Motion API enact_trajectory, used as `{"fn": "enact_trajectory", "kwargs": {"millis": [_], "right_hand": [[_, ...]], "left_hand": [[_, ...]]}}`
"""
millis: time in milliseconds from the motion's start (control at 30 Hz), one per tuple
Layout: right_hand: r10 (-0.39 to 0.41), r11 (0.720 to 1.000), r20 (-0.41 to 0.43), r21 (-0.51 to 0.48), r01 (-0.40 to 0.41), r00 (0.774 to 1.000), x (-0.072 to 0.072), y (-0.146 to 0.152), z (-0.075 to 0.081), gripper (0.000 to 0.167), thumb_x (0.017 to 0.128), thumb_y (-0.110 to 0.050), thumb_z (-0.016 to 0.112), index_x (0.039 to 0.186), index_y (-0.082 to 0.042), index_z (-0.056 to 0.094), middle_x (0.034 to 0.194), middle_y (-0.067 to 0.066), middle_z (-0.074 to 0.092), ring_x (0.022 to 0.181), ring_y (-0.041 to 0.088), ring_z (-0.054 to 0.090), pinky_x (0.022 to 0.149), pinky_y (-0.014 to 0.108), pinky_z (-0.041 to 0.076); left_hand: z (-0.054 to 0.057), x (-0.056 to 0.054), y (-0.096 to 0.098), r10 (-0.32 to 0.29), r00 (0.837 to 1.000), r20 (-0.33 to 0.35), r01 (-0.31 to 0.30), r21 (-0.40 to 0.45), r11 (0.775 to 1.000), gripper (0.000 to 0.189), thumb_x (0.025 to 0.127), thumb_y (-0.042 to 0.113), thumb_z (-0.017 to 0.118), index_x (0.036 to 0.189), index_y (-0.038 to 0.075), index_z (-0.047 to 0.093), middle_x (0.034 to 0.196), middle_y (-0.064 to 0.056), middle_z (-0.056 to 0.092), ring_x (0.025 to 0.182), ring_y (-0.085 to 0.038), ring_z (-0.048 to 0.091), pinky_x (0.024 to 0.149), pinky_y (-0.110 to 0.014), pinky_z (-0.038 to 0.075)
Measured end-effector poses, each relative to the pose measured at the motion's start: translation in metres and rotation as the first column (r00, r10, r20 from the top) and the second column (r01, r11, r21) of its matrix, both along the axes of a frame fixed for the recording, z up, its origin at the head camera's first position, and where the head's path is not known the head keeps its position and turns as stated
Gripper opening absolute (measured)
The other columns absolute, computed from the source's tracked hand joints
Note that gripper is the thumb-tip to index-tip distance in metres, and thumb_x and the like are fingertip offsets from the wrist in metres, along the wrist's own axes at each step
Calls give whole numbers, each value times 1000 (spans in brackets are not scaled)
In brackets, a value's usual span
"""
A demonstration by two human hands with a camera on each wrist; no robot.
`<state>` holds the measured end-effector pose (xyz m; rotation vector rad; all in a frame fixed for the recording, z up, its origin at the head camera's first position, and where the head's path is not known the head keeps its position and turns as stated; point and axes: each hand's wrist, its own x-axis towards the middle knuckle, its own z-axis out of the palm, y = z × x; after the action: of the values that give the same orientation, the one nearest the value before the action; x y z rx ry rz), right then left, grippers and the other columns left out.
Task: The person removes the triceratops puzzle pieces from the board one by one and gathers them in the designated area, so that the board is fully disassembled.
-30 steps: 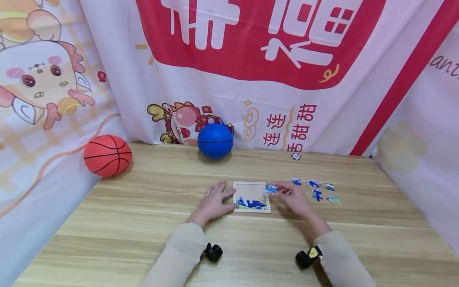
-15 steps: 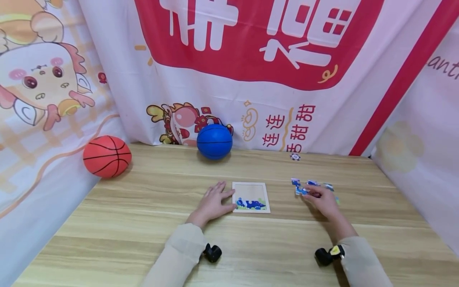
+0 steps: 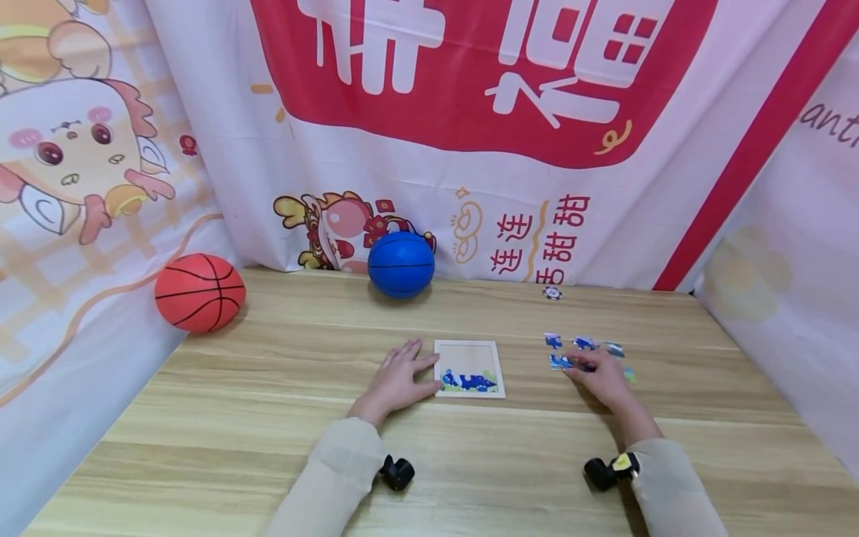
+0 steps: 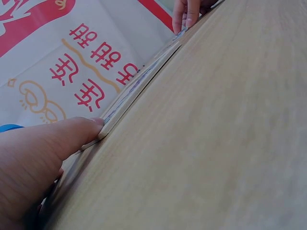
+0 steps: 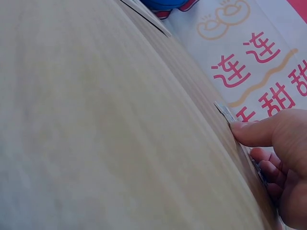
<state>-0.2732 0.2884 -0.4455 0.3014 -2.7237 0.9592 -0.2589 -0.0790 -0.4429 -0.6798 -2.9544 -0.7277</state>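
A small white-rimmed puzzle tray (image 3: 499,369) lies mid-table, with blue and green pieces filling its near part and bare board behind them. My left hand (image 3: 401,377) rests beside its left edge, fingers spread; in the left wrist view the thumb (image 4: 79,132) touches the tray's edge. To the right of the tray, my right hand (image 3: 604,379) pinches a blue puzzle piece (image 3: 559,362) at table level. The right wrist view shows the thumb (image 5: 254,132) on that piece's edge, the other fingers curled beneath. The hand partly covers the pieces behind it.
Several loose pieces lie around the right hand, among them a blue one (image 3: 553,341), another (image 3: 585,343) and a green one (image 3: 629,375). A blue ball (image 3: 401,265) and a red ball (image 3: 200,293) stand at the back, before printed cloth walls.
My right hand has moved from the tray's right edge rightward to the loose pieces, carrying the blue piece, and lowered it there. My left hand stays in place.
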Motion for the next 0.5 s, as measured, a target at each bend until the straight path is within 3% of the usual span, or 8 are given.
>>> {"fn": "enact_trajectory", "kwargs": {"millis": [133, 333, 500], "right_hand": [[-13, 1000, 47, 15, 12, 999, -1, 0, 1, 26, 75, -11, 66, 100, -3, 63, 84, 12, 57, 80, 28, 46, 69, 41, 37], [-41, 999, 137, 24, 38, 990, -1, -1, 6, 32, 78, -15, 63, 107, -2, 59, 98, 21, 56, 100, 41, 42, 85, 54, 29], [-30, 999, 180, -25, 35, 983, 3, -5, 14, 39, 81, -14, 60, 116, 0, 52, 94, 16, 54, 85, 29, 47, 72, 40, 40]], "left_hand": [[0, 0, 0, -2, 1000, 1, 2, 4, 1000, 58, 78, 52, 51, 127, 21, 45, 139, -14, 19, 127, -27, 11, 101, -42, 6], [1, 0, 1, -1, 1000, 3, 1, 4, 1000, 58, 79, 52, 51, 127, 21, 44, 139, -14, 19, 127, -27, 11, 101, -42, 6], [0, 0, 1, 1, 1000, 5, -1, 7, 1000, 58, 79, 52, 51, 127, 21, 44, 139, -14, 19, 127, -27, 11, 101, -42, 6]]}}
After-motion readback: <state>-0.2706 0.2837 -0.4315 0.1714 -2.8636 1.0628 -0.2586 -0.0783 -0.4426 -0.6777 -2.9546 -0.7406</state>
